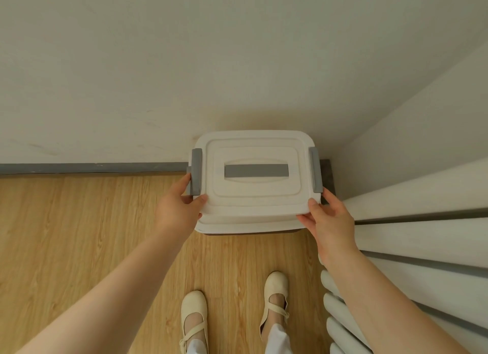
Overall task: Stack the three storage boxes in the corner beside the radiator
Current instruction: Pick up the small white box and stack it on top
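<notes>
Wood-look floor, pale wall w/ grey skirting far, white radiator right. White lidded storage box in far-right corner, lid up, long axis left-right, on another box. Left hand & right hand fingers clasp its near corners.

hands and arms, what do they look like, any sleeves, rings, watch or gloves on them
Both arms are bare from the bottom edge of the view up to the hands: no sleeves show. The left hand and right hand wear no gloves, and no rings, watch or bracelet are visible on the sides facing the camera. The nails look short and unpainted, as far as the picture shows.
</notes>
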